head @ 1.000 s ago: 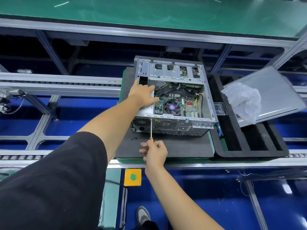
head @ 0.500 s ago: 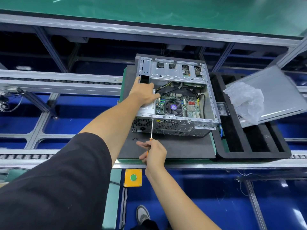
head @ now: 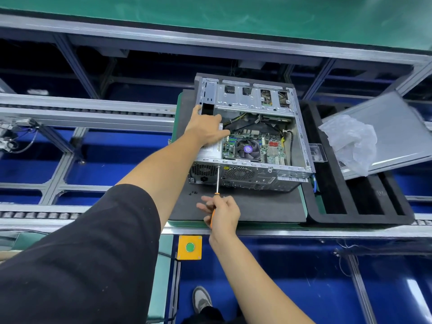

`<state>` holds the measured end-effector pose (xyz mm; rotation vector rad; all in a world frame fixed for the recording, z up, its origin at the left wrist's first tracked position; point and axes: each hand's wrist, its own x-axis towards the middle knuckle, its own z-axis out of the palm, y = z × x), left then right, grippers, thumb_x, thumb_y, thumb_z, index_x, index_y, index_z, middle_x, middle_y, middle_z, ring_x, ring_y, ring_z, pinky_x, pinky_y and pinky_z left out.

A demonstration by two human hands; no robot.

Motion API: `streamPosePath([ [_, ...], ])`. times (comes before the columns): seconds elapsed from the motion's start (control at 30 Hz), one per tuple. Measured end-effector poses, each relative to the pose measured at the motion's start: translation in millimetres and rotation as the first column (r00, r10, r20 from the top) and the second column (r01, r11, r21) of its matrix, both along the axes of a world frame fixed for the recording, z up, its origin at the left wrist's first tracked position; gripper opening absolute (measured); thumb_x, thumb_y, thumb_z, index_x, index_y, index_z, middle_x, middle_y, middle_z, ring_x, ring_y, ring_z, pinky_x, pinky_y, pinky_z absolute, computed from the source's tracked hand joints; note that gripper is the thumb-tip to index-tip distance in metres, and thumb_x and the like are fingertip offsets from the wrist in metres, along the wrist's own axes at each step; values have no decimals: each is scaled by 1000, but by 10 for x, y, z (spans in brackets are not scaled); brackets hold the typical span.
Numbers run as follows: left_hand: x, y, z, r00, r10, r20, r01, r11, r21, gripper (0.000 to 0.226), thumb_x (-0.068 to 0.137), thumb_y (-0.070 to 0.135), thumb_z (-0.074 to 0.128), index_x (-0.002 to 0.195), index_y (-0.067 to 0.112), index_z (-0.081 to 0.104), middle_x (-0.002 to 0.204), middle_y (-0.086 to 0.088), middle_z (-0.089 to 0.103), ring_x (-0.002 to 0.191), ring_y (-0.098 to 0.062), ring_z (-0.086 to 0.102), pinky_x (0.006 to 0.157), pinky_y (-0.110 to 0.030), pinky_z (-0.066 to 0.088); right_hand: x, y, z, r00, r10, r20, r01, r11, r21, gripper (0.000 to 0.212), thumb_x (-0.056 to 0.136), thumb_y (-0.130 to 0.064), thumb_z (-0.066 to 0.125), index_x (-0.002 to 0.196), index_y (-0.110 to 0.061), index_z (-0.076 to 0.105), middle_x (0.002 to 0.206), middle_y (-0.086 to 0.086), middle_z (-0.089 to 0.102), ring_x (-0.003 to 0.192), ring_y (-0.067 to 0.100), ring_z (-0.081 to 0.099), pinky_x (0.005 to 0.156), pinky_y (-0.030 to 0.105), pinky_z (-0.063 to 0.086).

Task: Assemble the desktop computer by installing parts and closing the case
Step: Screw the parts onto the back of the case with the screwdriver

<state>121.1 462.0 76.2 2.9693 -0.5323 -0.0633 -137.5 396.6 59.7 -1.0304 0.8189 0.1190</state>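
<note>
Case [head: 252, 127] open: motherboard [head: 253, 148] inside; tray [head: 360, 216] w/ panel [head: 395, 127].

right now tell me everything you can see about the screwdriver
The screwdriver has a thin, bare metal shaft and an orange handle that looks plastic. It stands nearly upright in the picture, its tip against the upper edge of the computer case's rear panel, between two vent grilles. The right hand grips the handle, hiding most of it, so only strips of orange show above and below the fingers. The handle end hangs over the dark foam mat.
</note>
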Motion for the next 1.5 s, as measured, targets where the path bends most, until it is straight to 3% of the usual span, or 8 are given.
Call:
streamPosePath([
  [0.43,-157,-3,54,997,-15,73,32,971,-237,41,99,56,36,107,19,52,106,0,46,117,-28,37,116,-42,16,96,-149,52,985,157,-76,-131,954,271,12,98,-9,40,97,-7,52,103,17,77,62,18,71,50,22,45],
  [0.57,-523,35,106,980,168,108,-95,867,-489,33,100,49,51,114,20,57,119,-3,44,116,-27,38,109,-40,23,168,-175,-49,965,200,-173,-182,977,111,8,94,-5,54,92,-7,61,103,9,75,84,22,70,86,30,50],
  [0.7,-1184,183,43,905,409,120,-240,722,-649,35,93,49,54,112,19,52,110,4,37,98,-17,29,82,-33,20,230,-145,4,907,294,-303,-325,944,-56,7,84,-15,72,80,-11,67,72,4,53,68,20,48,68,31,41],
  [0.83,-1910,214,-113,785,548,-290,-559,424,-713,31,96,40,59,100,12,46,105,-4,42,95,-24,42,83,-39,34,216,-70,69,908,312,-280,-353,929,-108,15,89,-21,67,77,-14,72,79,7,59,94,25,53,81,35,43],
  [1.07,-2598,72,10,408,-74,-910,-912,6,-410,66,96,75,36,70,16,46,49,0,40,38,-13,30,40,-19,24,174,-34,195,920,251,-301,-300,945,-131,27,88,-36,65,77,-11,64,82,14,59,46,22,56,45,28,52],
  [1.17,-2608,44,56,465,-54,-883,-884,27,-467,56,100,69,36,79,19,51,52,3,35,43,-11,23,41,-20,15,216,-103,177,910,284,-303,-409,741,-533,22,93,-38,55,99,-17,55,120,12,52,111,31,47,99,48,44],
  [1.33,-2570,37,-25,505,-88,-859,-863,-35,-504,42,106,55,38,94,16,49,56,1,29,43,-12,21,38,-20,18,620,-491,498,856,412,313,59,524,-850,29,80,-42,50,100,-21,47,108,-2,42,105,21,37,84,39,33],
  [1.5,-2569,-47,-118,570,-39,-821,-821,-80,-566,40,107,51,40,94,13,47,52,0,27,40,-13,19,40,-17,19,1847,-788,570,672,737,75,-220,295,-930,36,94,-24,59,125,-11,47,126,4,38,120,23,44,99,42,44],
])
